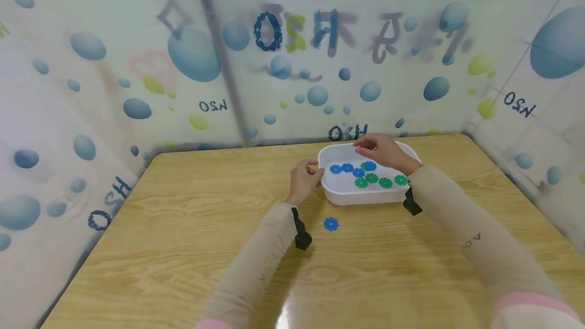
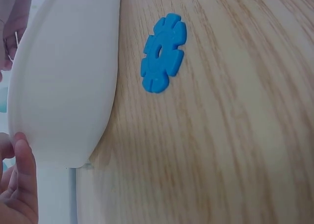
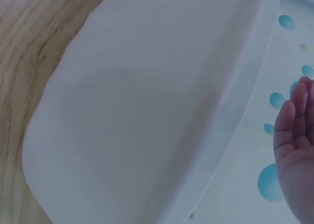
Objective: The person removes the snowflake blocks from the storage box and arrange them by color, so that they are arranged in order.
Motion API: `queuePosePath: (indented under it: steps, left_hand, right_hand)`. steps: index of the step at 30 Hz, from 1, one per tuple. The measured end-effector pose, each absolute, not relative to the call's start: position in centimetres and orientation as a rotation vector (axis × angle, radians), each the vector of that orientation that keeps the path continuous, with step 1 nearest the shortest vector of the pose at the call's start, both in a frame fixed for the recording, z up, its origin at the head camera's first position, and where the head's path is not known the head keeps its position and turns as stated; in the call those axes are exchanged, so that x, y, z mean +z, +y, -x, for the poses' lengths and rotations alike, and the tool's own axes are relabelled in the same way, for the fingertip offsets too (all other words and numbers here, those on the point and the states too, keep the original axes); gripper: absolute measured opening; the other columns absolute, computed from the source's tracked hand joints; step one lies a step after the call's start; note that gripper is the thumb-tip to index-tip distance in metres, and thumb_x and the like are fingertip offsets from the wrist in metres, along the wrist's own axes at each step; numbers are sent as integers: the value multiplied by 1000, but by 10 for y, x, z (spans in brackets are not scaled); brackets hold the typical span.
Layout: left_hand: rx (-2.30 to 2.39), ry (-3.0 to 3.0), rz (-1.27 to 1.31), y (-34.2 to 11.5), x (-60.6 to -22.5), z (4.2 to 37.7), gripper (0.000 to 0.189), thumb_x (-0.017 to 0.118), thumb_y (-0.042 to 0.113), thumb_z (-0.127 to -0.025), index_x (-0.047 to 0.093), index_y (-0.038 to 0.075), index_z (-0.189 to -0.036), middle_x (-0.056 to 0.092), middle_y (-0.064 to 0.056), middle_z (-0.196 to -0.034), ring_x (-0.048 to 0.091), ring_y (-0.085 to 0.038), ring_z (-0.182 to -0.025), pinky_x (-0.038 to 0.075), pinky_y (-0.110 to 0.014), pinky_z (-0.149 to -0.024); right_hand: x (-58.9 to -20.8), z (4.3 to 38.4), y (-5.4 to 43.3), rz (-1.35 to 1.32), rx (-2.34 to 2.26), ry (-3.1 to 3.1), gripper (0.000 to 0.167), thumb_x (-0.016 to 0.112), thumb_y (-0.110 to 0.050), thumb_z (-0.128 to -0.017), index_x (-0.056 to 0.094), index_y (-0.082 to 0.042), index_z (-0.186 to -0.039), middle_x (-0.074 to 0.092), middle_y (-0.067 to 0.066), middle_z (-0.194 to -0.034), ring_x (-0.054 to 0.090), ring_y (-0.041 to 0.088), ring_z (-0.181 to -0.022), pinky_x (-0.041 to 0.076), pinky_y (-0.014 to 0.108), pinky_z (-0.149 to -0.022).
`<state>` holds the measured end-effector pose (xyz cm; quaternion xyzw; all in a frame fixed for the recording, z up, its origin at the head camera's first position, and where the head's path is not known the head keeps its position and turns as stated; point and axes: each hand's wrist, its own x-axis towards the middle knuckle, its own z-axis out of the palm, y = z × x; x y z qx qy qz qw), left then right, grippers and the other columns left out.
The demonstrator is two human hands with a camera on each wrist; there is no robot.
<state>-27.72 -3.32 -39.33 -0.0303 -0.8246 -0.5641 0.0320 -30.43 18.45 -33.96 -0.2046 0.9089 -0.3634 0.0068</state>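
Observation:
A white plastic basin (image 1: 365,198) stands toward the far side of the table, with several blue snowflake discs (image 1: 347,167) and green snowflake discs (image 1: 386,183) lying inside. At its left end my left hand (image 1: 303,182) grips the rim; the left wrist view shows the thumb (image 2: 24,160) on the basin's outer edge. My right hand (image 1: 381,152) is raised over the far rim, and its fingers (image 3: 285,123) look extended, with nothing seen in them. One blue snowflake disc (image 1: 331,224) lies flat on the table in front of the basin, close to my left wrist.
The wood-grain table (image 1: 183,227) reaches back to a curtain (image 1: 283,90) printed with bubbles and letters, just behind the basin. Dark wrist cameras (image 1: 302,236) are strapped over both sleeves (image 1: 256,263).

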Motion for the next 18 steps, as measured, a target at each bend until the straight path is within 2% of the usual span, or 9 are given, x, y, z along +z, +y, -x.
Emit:
queuePosePath:
  steps: [8, 18]
  left_hand:
    - [-1759, -2519, 104, -33, -396, 279, 30, 61, 7, -82, 55, -3, -109, 57, -10, -72, 60, -19, -55, 53, -26, -52]
    - [-1748, -2510, 106, -32, -393, 277, 30, 61, 6, -82, 55, -5, -109, 56, -11, -72, 62, -31, -63, 54, -30, -54]
  right_hand:
    - [-352, 314, 188, 493, -1098, 2816, 27, 55, -15, -88, 57, 3, -109, 57, 14, -97, 50, 25, -84, 47, 35, -78]
    - [-369, 320, 193, 384, -987, 2781, 27, 53, -13, -89, 55, 4, -110, 57, 17, -101, 51, 28, -91, 44, 40, -84]
